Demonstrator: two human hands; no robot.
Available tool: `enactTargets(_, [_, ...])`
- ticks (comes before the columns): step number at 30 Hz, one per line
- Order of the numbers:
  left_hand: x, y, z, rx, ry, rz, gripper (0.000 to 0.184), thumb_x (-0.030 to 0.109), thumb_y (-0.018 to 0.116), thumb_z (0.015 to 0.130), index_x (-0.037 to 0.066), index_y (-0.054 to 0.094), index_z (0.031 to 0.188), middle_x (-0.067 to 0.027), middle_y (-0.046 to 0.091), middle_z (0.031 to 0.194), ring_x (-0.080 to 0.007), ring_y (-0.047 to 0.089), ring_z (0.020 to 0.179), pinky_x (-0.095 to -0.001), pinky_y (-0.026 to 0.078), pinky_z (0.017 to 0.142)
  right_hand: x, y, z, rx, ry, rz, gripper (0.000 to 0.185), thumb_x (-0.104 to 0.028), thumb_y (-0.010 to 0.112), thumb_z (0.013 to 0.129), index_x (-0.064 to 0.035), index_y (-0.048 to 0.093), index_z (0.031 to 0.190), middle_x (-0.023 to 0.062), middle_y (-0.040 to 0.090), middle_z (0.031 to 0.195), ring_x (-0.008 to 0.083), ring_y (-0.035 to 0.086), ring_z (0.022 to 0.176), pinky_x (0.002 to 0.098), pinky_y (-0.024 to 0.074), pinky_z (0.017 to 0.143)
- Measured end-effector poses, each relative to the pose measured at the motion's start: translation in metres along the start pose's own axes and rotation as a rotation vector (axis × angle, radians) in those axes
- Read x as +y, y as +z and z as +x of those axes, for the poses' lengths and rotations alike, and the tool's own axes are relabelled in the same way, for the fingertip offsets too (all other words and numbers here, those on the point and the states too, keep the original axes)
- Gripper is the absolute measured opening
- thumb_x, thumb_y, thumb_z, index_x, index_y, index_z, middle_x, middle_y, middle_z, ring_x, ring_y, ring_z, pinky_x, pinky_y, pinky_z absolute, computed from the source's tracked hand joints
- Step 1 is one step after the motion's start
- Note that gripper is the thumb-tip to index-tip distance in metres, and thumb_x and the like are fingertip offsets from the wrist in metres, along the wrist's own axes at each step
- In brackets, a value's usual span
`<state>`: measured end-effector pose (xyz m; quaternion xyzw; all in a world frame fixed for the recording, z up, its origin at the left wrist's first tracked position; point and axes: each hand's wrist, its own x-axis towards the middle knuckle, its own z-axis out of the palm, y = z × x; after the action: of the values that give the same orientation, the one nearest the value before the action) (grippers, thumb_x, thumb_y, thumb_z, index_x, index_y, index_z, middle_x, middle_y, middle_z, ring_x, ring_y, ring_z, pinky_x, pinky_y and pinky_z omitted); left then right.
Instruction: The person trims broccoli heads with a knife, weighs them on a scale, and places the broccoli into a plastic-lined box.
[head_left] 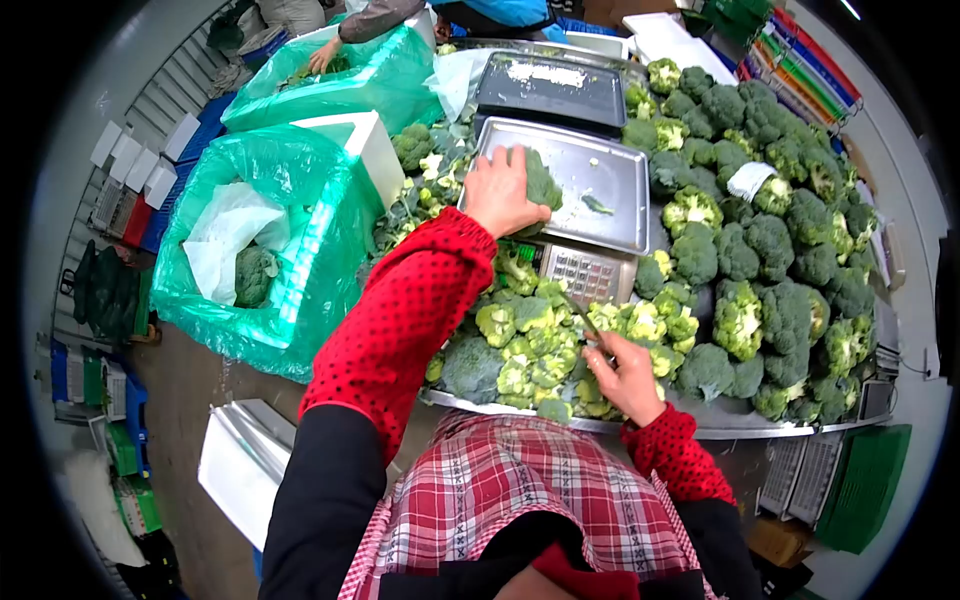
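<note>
My left hand (503, 193) is closed round a broccoli head (541, 182) over the left part of the metal scale tray (625, 195). Small green scraps lie on that tray, right of the broccoli. Below the tray is the scale's keypad (585, 270). My right hand (625, 376) grips a knife (583, 318), its blade pointing up and left above cut broccoli pieces (535, 355) near the table's front edge. Many whole broccoli heads (770, 245) are piled on the right side of the table.
At the left stands a box lined with green plastic (325, 215), holding white paper and a broccoli head. Behind it, a co-worker's hand (325, 56) reaches into another lined box (390, 75). A second, dark scale tray (550, 90) lies beyond mine.
</note>
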<state>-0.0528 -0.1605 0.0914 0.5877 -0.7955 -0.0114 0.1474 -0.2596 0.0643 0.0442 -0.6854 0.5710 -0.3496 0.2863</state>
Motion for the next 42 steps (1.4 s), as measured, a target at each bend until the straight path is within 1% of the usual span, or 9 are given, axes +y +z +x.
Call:
enactTargets(4, [-0.03, 0.004, 0.019, -0.178, -0.105, -0.209, 0.099, 0.068, 0.067, 0.072, -0.001, 0.044, 0.14, -0.0196, 0.049, 0.14, -0.0302, 0.05, 0.128, -0.0399, 0.043, 0.103, 0.011, -0.014, -0.018, 0.046, 0.082, 0.008, 0.025, -0.01, 0.071, 0.085, 0.0029, 0.067, 0.105, 0.0144, 0.066, 0.08, 0.0239, 0.065, 0.069, 0.0306, 0.0506, 0.064])
enactTargets(14, [-0.111, -0.025, -0.057, 0.168, -0.08, -0.429, 0.02, 0.022, 0.065, 0.085, 0.005, 0.072, 0.089, -0.0135, 0.071, 0.084, -0.0249, 0.068, 0.074, -0.0372, 0.051, 0.066, 0.032, -0.026, 0.025, 0.145, 0.294, 0.181, 0.029, -0.015, 0.069, 0.086, 0.0027, 0.069, 0.109, 0.0076, 0.071, 0.092, 0.0139, 0.064, 0.081, 0.0285, 0.051, 0.077])
enactTargets(19, [-0.106, -0.024, -0.072, 0.188, -0.121, -0.692, 0.032, 0.008, 0.065, 0.081, 0.004, 0.066, 0.113, -0.0116, 0.073, 0.096, -0.021, 0.07, 0.086, -0.0326, 0.054, 0.074, 0.018, -0.031, 0.109, 0.145, 0.338, 0.222, 0.032, -0.016, 0.07, 0.086, 0.0047, 0.068, 0.111, 0.0092, 0.07, 0.092, 0.0139, 0.064, 0.082, 0.0283, 0.051, 0.077])
enactTargets(24, [-0.068, 0.02, -0.021, 0.126, -0.133, -0.786, 0.046, 0.025, 0.071, 0.082, -0.003, 0.062, 0.117, -0.0161, 0.07, 0.103, -0.023, 0.069, 0.091, -0.0334, 0.054, 0.082, 0.054, -0.005, 0.193, 0.318, 0.245, 0.333, 0.063, -0.026, 0.077, 0.081, 0.0072, 0.052, 0.129, 0.0084, 0.063, 0.076, 0.0103, 0.058, 0.058, 0.0284, 0.0472, 0.05])
enactTargets(29, [-0.042, 0.092, 0.054, 0.301, -0.273, -0.581, 0.076, 0.047, 0.073, 0.074, -0.003, 0.054, 0.129, -0.0258, 0.064, 0.112, -0.0313, 0.061, 0.109, -0.0396, 0.046, 0.096, 0.049, 0.012, 0.231, 0.273, 0.484, 0.445, 0.066, -0.032, 0.082, 0.076, 0.009, 0.052, 0.119, 0.0126, 0.066, 0.082, 0.0187, 0.063, 0.061, 0.0333, 0.0521, 0.054])
enactTargets(32, [0.005, 0.037, 0.039, -0.188, -0.37, -0.918, 0.053, 0.039, 0.07, 0.083, -0.004, 0.061, 0.112, -0.0121, 0.065, 0.091, -0.0191, 0.065, 0.076, -0.033, 0.054, 0.06, 0.073, 0.026, 0.228, 0.215, 0.276, 0.842, 0.074, -0.027, 0.086, 0.071, 0.01, 0.048, 0.122, 0.0156, 0.065, 0.101, 0.0178, 0.065, 0.083, 0.0319, 0.0553, 0.069])
enactTargets(35, [0.046, 0.052, 0.024, 0.082, -0.099, -1.057, 0.037, 0.02, 0.069, 0.086, -0.004, 0.061, 0.115, -0.017, 0.062, 0.114, -0.0223, 0.063, 0.1, -0.0296, 0.053, 0.076, 0.057, -0.018, 0.174, 0.3, 0.362, 0.849, 0.063, -0.025, 0.084, 0.073, -0.0009, 0.049, 0.119, 0.0038, 0.061, 0.082, 0.0101, 0.054, 0.053, 0.0248, 0.0446, 0.045])
enactTargets(36, [0.085, 0.024, 0.02, 0.045, 0.053, -1.03, 0.039, 0.018, 0.069, 0.086, -0.001, 0.06, 0.119, -0.0171, 0.058, 0.124, -0.023, 0.06, 0.107, -0.0296, 0.052, 0.078, 0.062, -0.034, 0.158, 0.299, 0.319, 0.878, 0.079, -0.032, 0.088, 0.068, 0.0, 0.042, 0.125, 0.0063, 0.06, 0.082, 0.0104, 0.052, 0.051, 0.0243, 0.0417, 0.042])
enactTargets(42, [0.217, -0.037, -0.004, -0.047, 0.679, -1.124, 0.06, 0.017, 0.073, 0.081, 0.005, 0.052, 0.136, -0.0187, 0.047, 0.142, -0.0313, 0.052, 0.124, -0.0379, 0.048, 0.097, 0.096, -0.187, 0.08, 0.857, 0.056, 1.325, 0.04, -0.033, 0.072, 0.086, -0.0081, 0.049, 0.107, 0.0022, 0.055, 0.074, 0.0122, 0.052, 0.048, 0.0267, 0.0452, 0.041])
